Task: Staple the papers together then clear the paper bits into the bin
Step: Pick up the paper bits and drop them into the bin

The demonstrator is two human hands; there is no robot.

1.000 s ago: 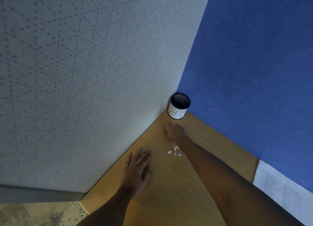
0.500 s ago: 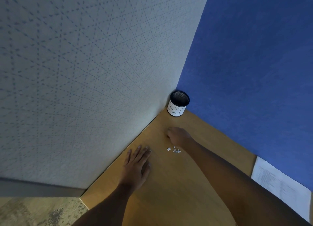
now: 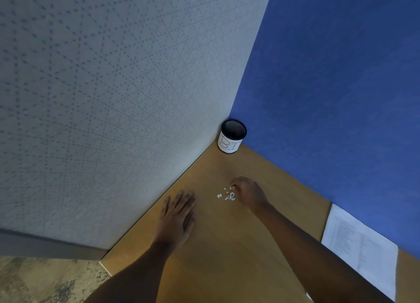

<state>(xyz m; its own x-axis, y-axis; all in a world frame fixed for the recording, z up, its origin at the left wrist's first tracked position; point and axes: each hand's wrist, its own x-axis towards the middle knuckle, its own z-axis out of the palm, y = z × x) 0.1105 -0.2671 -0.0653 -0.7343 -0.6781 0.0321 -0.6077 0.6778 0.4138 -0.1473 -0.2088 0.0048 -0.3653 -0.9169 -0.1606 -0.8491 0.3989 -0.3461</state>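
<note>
Since a second ago the right hand [image 3: 248, 192] has drawn back from near the bin [image 3: 231, 136] toward the bits [image 3: 228, 194], and its fingers now curl down at the heap's 2 o'clock edge, fingertips pinched close together right at the topmost bits; whether a bit is actually caught in that grip cannot be told. These bits are a small scatter of white scraps lying on the table [image 3: 227, 246], between the two hands. At about 8 o'clock from them the left hand [image 3: 178, 214] lies flat and spread, palm down on the wood, holding nothing, much as it did before. At 12 o'clock from the bits, well apart, the bin stands upright in the far corner, a dark mesh cup with a white label lettered "BI", touching or nearly touching both walls. At 4 o'clock, well apart along the blue wall [image 3: 341, 98], lie the papers [image 3: 361, 246], printed sheets flat on the table. A grey patterned wall [image 3: 102, 98] runs along the table's left edge.
</note>
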